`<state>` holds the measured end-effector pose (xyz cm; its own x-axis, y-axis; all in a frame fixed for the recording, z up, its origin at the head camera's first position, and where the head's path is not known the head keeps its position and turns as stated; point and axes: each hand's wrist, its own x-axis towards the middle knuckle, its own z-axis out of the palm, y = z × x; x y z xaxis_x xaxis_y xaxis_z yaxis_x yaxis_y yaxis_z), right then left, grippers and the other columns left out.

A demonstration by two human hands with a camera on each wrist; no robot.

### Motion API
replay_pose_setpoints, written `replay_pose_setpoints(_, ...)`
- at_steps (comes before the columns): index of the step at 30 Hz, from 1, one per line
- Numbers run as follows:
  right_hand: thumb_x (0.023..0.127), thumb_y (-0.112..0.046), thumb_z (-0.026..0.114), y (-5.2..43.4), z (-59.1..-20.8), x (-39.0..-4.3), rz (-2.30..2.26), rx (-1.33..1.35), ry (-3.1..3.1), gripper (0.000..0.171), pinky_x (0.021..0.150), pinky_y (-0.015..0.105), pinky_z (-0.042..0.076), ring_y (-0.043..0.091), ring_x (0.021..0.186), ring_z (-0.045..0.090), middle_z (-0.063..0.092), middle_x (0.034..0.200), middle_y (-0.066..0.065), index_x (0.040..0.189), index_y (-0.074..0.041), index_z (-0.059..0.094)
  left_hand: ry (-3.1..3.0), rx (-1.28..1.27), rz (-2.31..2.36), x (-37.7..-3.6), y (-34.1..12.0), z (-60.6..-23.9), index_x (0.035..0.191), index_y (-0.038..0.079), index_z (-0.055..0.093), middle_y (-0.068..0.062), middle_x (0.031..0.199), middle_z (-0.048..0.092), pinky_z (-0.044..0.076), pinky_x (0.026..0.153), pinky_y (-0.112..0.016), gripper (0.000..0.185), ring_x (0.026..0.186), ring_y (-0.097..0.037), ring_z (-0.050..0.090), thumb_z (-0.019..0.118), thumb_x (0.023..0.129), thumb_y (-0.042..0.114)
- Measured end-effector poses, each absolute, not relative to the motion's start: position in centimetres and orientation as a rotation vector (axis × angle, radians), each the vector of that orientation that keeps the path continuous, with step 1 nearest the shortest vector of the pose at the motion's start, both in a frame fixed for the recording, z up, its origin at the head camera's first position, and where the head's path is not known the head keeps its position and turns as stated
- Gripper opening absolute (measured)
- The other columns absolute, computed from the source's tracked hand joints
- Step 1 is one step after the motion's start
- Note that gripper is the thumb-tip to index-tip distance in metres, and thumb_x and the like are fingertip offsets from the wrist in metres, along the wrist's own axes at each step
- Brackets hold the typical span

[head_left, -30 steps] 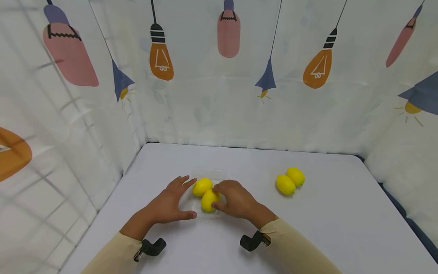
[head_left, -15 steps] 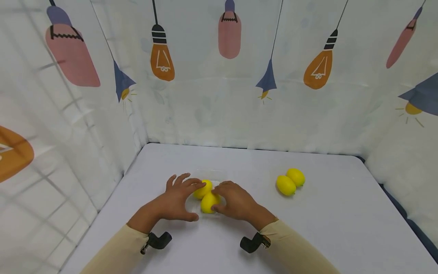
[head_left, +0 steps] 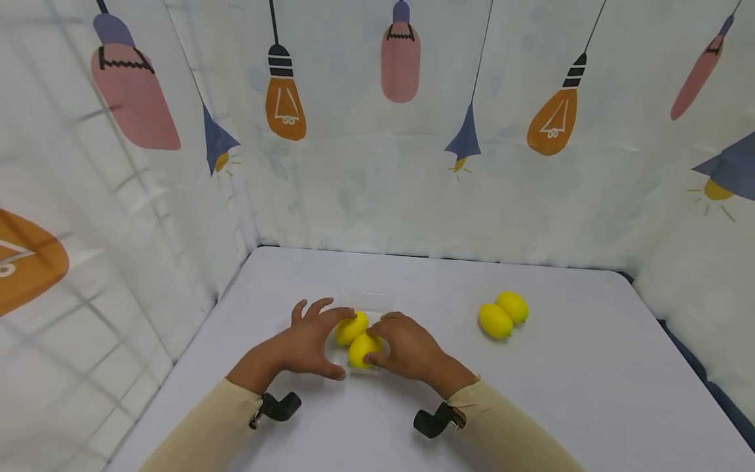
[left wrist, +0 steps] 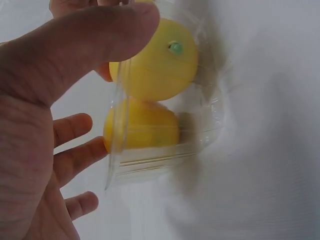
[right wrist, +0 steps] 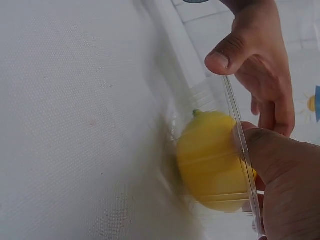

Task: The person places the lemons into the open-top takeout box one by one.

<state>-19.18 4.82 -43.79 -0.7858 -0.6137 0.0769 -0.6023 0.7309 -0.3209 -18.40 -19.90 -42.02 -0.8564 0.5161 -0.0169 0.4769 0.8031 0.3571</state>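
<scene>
A clear plastic box (left wrist: pixel 145 162) stands on the table with two yellow lemons in it. The nearer lemon (head_left: pixel 362 353) is between the thumb and fingers of my right hand (head_left: pixel 411 346). In the right wrist view the right thumb (right wrist: pixel 257 145) reaches over the rim onto that lemon. My left hand (head_left: pixel 307 342) arches over the box's left side, its fingers spread. Its index fingertip is at the farther lemon (head_left: pixel 349 331), and the left thumb (left wrist: pixel 135 30) lies across the rim. The right fingertips are partly hidden behind the lemon.
Two more lemons (head_left: pixel 504 314) lie side by side on the white table (head_left: pixel 578 367), to the right of the box. Fabric walls with printed lamps (head_left: pixel 377 183) enclose the table's back and sides. A black wrist camera mount (head_left: pixel 433 419) hangs below each wrist.
My left hand has moved right, its index finger coming over to the farther lemon and its thumb closer to the box. The right hand stays at the nearer lemon.
</scene>
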Motion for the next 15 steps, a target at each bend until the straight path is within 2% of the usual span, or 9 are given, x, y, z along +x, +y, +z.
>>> replay_pose_setpoints(2, 0.089, -0.053, 0.077, 4.8, -43.82, -19.2, -0.512, -0.999, 2.89, 0.056, 0.11, 0.042, 0.044, 0.022, 0.133, 0.052, 0.069, 0.127, -0.007, 0.132, -0.018, 0.071, 2.874, 0.798, 0.502, -18.54, -19.86, -41.89, 0.155, 0.022, 0.046, 0.0, 0.153, 0.046, 0.0, 0.113, -0.07, 0.106, 0.146, -0.034, 0.027, 0.094, 0.065, 0.051)
replay_pose_setpoints(5, 0.089, -0.054, 0.076, 4.81, -43.88, -19.23, -0.511, -0.979, 2.887, 0.056, 0.109, 0.043, 0.045, 0.022, 0.134, 0.052, 0.07, 0.125, -0.008, 0.131, -0.018, 0.071, 2.872, 0.8, 0.454, -18.77, -19.89, -41.85, 0.156, 0.023, 0.046, -0.004, 0.151, 0.044, 0.002, 0.112, -0.071, 0.108, 0.141, -0.033, 0.031, 0.093, 0.064, 0.055)
replay_pose_setpoints(9, 0.089, -0.053, 0.076, 4.91, -43.92, -19.26, -0.521, -0.979, 2.881, 0.056, 0.109, 0.043, 0.045, 0.022, 0.134, 0.051, 0.07, 0.125, -0.01, 0.132, -0.018, 0.071, 2.847, 0.799, 0.495, -19.05, -20.04, -42.06, 0.154, 0.023, 0.048, -0.004, 0.155, 0.041, -0.001, 0.112, -0.072, 0.105, 0.146, -0.036, 0.024, 0.094, 0.064, 0.055)
replay_pose_setpoints(12, 0.09, -0.052, 0.077, 5.01, -43.94, -19.27, -0.542, -0.994, 2.871, 0.055, 0.109, 0.043, 0.045, 0.022, 0.134, 0.051, 0.07, 0.125, -0.01, 0.132, -0.017, 0.071, 2.819, 0.758, 0.535, -19.22, -20.13, -42.23, 0.153, 0.027, 0.047, 0.002, 0.157, 0.042, -0.004, 0.113, -0.071, 0.106, 0.151, -0.036, 0.018, 0.095, 0.063, 0.054)
replay_pose_setpoints(15, 0.09, -0.05, 0.077, 5.11, -43.93, -19.27, -0.568, -1.009, 2.859, 0.053, 0.109, 0.042, 0.045, 0.022, 0.134, 0.051, 0.07, 0.125, -0.01, 0.132, -0.017, 0.071, 2.812, 0.707, 0.541, -19.35, -20.12, -42.28, 0.151, 0.028, 0.049, 0.006, 0.15, 0.05, -0.006, 0.113, -0.07, 0.105, 0.148, -0.034, 0.023, 0.095, 0.061, 0.056)
